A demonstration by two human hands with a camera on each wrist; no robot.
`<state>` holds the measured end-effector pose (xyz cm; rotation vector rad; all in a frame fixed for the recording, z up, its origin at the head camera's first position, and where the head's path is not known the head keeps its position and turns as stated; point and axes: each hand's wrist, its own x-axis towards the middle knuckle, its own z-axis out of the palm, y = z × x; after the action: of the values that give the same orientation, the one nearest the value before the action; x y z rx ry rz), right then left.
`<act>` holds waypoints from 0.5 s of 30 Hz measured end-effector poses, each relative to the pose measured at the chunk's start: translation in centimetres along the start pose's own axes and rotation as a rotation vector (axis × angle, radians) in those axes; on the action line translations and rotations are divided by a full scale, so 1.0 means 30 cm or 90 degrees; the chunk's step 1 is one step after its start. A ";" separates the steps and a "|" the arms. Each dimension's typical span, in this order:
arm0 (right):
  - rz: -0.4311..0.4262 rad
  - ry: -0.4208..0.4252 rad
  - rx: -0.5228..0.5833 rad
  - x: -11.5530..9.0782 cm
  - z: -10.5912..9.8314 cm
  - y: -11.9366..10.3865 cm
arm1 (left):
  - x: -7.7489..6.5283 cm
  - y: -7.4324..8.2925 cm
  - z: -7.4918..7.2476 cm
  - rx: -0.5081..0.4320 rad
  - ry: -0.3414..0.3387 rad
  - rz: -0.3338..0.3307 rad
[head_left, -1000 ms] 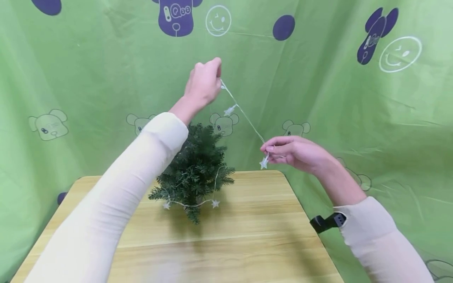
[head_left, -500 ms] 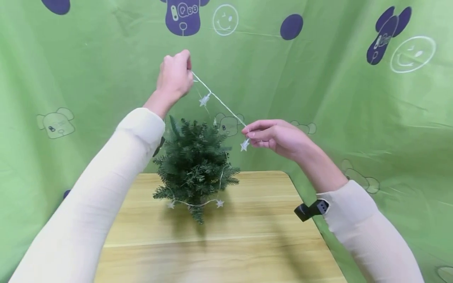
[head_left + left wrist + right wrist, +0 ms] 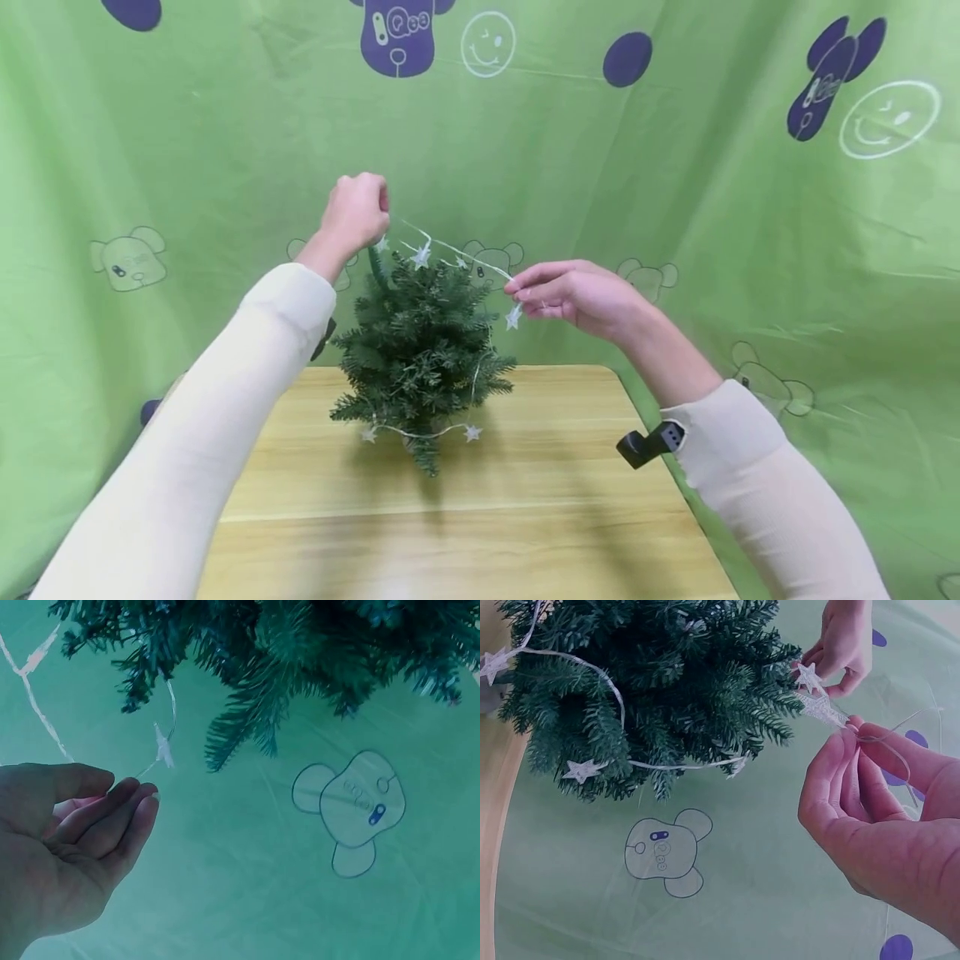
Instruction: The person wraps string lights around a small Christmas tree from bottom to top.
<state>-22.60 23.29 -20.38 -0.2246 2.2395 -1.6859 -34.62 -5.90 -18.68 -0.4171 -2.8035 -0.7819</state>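
A small green artificial Christmas tree (image 3: 423, 350) stands on the wooden table. Star string lights (image 3: 422, 255) stretch between my two hands across its upper part. My left hand (image 3: 354, 210) pinches the cord just above and left of the treetop; in the left wrist view the thumb and fingertips of this left hand (image 3: 82, 840) meet on the thin cord. On the right, my right hand (image 3: 577, 298) pinches the other stretch, a star (image 3: 513, 317) dangling under its fingertips. Loose cord ends trail behind the right hand (image 3: 885, 787) in the right wrist view. A lower loop with stars (image 3: 472, 433) hangs round the tree's base.
The wooden table (image 3: 480, 533) carries the tree near its far edge. Behind it hangs a green printed curtain (image 3: 225, 125), which also covers both sides. A black wrist strap (image 3: 649, 444) shows at my right sleeve.
My left hand has swung left, then dropped towards the treetop, bringing the cord down across the tree's top. My right hand has shifted left, closer to the tree, still pinching the cord.
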 end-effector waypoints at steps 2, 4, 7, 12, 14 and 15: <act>0.001 0.002 -0.004 -0.002 -0.006 0.003 | 0.000 0.001 0.006 -0.012 0.012 -0.004; 0.001 0.005 -0.004 -0.003 -0.012 0.004 | 0.003 0.011 0.006 -0.032 0.031 -0.007; 0.001 0.005 0.001 -0.006 -0.018 0.007 | 0.013 0.045 -0.001 -0.083 0.057 -0.017; 0.005 0.000 0.004 -0.007 -0.024 0.018 | 0.037 0.120 -0.020 -0.148 0.065 -0.043; 0.009 0.006 0.008 -0.007 -0.027 0.023 | 0.048 0.147 -0.028 -0.161 0.065 -0.050; 0.010 0.010 0.010 -0.007 -0.029 0.024 | 0.053 0.159 -0.030 -0.168 0.064 -0.055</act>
<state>-22.65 24.35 -20.82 -0.1901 2.2320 -1.7018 -34.49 -2.14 -15.23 -0.2896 -2.6473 -1.1648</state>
